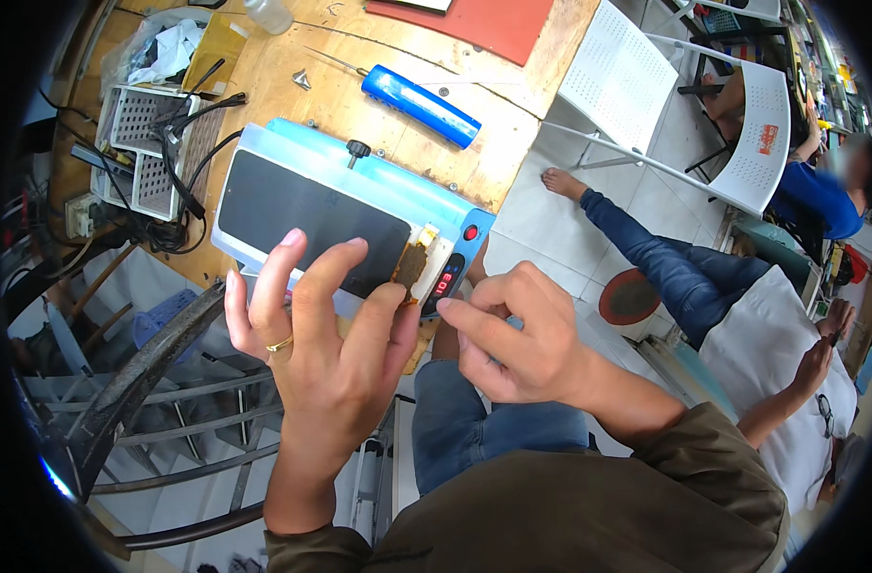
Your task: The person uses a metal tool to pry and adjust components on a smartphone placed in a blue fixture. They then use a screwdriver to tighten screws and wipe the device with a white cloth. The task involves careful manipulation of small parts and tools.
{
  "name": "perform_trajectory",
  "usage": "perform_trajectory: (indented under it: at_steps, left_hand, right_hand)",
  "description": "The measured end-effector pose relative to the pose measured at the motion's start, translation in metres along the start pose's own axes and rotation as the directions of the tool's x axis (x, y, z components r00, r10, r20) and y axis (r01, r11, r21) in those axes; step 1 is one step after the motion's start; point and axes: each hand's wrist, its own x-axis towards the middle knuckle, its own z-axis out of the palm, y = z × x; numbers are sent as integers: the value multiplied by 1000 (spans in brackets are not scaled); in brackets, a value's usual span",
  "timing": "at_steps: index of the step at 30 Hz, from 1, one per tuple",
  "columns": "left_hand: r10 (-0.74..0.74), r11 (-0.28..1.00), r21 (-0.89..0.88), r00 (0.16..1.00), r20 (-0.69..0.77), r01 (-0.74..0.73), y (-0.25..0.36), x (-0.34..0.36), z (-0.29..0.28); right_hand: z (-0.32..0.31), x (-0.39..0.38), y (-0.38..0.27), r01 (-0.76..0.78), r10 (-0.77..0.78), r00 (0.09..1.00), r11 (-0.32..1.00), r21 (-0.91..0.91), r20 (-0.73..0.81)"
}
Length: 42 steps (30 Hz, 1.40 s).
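A dark, flat phone screen (312, 215) lies on a light-blue heating plate machine (445, 205) at the table's near edge. Over the screen's lower side spreads my left hand (336, 358), with a ring on one finger. Its thumb and index finger close on the lower end of a brown, stained ribbon cable (412, 267) at the screen's right end. My right hand (526, 334) is closed, its index fingertip beside the machine's small lit red display (443, 283). No tool shows in it. A red button (470, 232) and a black knob (358, 150) are on the machine.
Behind the machine lie a blue cylindrical tool (421, 105) with a thin metal tip, a small metal cone (301, 79) and a red mat (474, 29). White baskets (149, 158) with black cables stand left. White chairs (622, 72) and two other people (789, 325) are at right.
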Motion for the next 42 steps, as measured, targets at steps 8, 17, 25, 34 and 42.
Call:
perform_trajectory:
  at_steps: [8,17,25,34,42]
  left_hand:
    - [-37,999,16,999,10,37,7,2,-6]
    - [-33,999,-1,999,-6,33,5,1,-4]
    - [-73,993,-94,997,-6,72,-1,0,-7]
    - [-99,976,-196,995,-30,92,-5,-14,-2]
    - [-76,977,-206,995,-69,61,-5,-15,-1]
  right_hand:
    - [7,4,-10,-253,266,964,937,243,-23]
    - [17,10,-25,-352,380,924,893,280,-50]
    - [14,72,67,-379,410,903,901,211,-129]
    - [2,72,56,-289,291,956,956,41,-39]
    - [5,12,-29,-541,530,833,722,432,157]
